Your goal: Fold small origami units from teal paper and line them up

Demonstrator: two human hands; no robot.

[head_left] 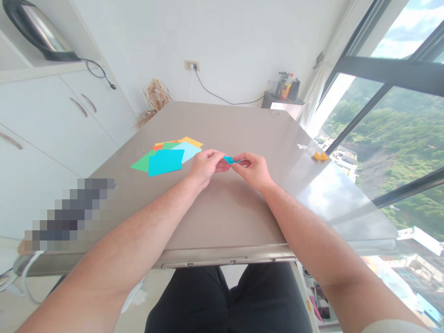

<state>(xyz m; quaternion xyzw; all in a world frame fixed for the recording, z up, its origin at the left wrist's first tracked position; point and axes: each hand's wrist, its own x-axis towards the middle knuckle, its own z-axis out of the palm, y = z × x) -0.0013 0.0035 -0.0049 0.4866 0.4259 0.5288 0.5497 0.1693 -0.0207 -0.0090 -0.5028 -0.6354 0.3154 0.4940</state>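
Note:
A small folded piece of blue paper (pixel 229 160) is held between my two hands, above the middle of the table. My left hand (pixel 208 164) pinches its left end with thumb and fingers. At the other end, my right hand (pixel 252 167) grips it the same way. The fingers hide part of the paper, so its full shape cannot be made out. Left of my hands lie loose sheets: a bright blue sheet (pixel 165 162) on top, a light blue sheet (pixel 187 151), a green sheet (pixel 141 163), and orange and yellow ones (pixel 190 141) partly covered.
The grey-brown table (pixel 225 208) spreads around my hands. Near its right edge sits a small folded orange paper piece (pixel 321 156). A blurred-out object (pixel 72 215) lies at the left edge. Behind stands a small cabinet (pixel 286 108) with bottles; a window (pixel 381 115) is at right.

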